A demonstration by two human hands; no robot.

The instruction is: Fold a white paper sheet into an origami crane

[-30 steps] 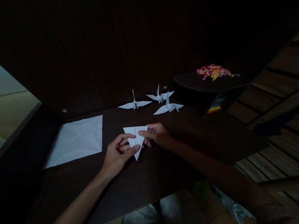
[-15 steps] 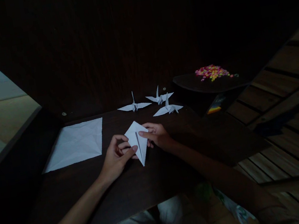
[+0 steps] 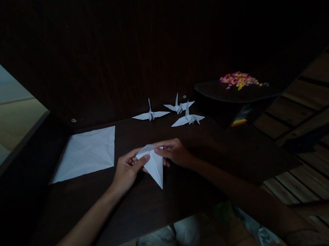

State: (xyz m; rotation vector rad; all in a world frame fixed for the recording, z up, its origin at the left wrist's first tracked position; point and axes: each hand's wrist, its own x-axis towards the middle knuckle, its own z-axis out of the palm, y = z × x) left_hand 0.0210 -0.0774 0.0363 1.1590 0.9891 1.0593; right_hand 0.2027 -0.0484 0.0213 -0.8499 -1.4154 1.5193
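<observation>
Between my two hands is a folded white origami paper (image 3: 156, 169), kite-shaped, its long point aimed down toward me. My left hand (image 3: 130, 165) grips its left side, thumb on the front face and fingers behind. On the right edge, my right hand (image 3: 175, 151) pinches it the same way, thumb near the centre fold. The top of the paper tilts back, and the fingers behind it are partly hidden. Beyond stand three white paper cranes, one on the left (image 3: 151, 116), one behind (image 3: 180, 107) and one in front (image 3: 187, 119).
A creased white paper sheet (image 3: 86, 154) lies flat at the left of the dark tabletop (image 3: 120, 217). At the right, a small rounded shelf (image 3: 209, 91) bears a pile of tiny colourful pieces (image 3: 240, 79). A dark side panel (image 3: 17, 158) borders the left, and a dark back panel rises behind.
The top of the folded paper has tipped back, and both thumbs have shifted up near its upper part. The camera view has moved slightly.
</observation>
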